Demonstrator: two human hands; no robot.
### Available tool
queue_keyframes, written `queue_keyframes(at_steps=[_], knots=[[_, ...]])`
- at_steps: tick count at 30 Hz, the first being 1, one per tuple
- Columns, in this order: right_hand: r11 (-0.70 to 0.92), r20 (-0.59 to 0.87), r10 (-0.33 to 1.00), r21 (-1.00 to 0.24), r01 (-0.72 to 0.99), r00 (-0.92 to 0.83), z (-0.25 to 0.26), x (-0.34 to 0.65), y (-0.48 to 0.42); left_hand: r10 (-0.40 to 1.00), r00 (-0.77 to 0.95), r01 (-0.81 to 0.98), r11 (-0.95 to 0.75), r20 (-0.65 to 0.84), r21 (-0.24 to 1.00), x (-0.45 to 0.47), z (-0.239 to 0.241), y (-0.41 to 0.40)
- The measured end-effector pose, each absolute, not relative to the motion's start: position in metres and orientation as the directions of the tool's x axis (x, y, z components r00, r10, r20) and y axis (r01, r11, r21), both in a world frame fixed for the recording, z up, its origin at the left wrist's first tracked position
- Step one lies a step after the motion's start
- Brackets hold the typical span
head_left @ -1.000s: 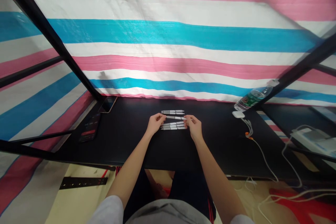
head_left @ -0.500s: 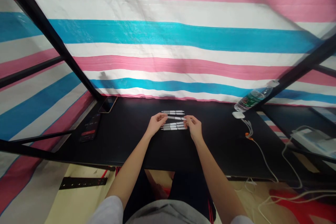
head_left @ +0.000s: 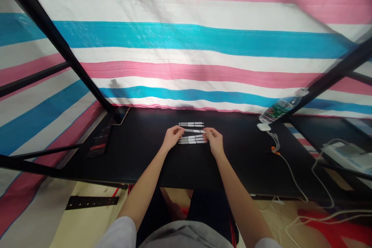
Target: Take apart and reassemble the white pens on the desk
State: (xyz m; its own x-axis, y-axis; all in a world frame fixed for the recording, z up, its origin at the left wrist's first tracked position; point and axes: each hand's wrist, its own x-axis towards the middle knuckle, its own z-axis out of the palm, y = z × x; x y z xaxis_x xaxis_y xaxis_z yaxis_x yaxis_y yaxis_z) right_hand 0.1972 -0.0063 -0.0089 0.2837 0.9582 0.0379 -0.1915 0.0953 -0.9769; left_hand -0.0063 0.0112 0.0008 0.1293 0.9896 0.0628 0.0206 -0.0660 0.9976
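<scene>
A white-and-grey pen lies crosswise between my two hands, pinched at both ends. My left hand is closed on its left end, and my right hand closes on its right end. Just beyond it, two similar pens lie side by side on the black table. Nearer to me, several more pens lie parallel in a row, their ends close to my fingers. My fingertips partly cover the ends of the held pen.
At the left are a phone with a lit timer and another phone. On the right, a plastic bottle leans by the frame post, near a white charger with cables. A striped sheet hangs behind the table.
Almost nothing differs. The pen stays between both hands, its right end perhaps a touch higher; the other pens lie where they were.
</scene>
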Motion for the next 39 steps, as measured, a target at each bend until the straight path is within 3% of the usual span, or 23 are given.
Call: queue_keyframes(at_steps=[8, 19, 27, 39], knots=[[0.095, 0.020, 0.966, -0.955, -0.280, 0.259, -0.010, 0.197, -0.005, 0.987, 0.139, 0.004, -0.079, 0.077, 0.997, -0.007, 0.000, 0.012], [-0.027, -0.014, 1.000, -0.795, -0.606, -0.026, -0.006, 0.204, -0.008, 0.974, 0.209, 0.021, -0.098, 0.092, 0.995, -0.005, 0.005, 0.007], [0.008, -0.081, 0.994, -0.600, -0.800, 0.071, 0.000, 0.211, -0.006, 0.995, 0.051, -0.079, -0.079, 0.083, 0.994, -0.006, 0.002, 0.014], [0.001, -0.085, 0.995, -0.533, -0.846, 0.055, 0.008, 0.214, -0.011, 0.994, 0.054, -0.037, -0.093, 0.095, 0.995, -0.007, 0.000, 0.014]])
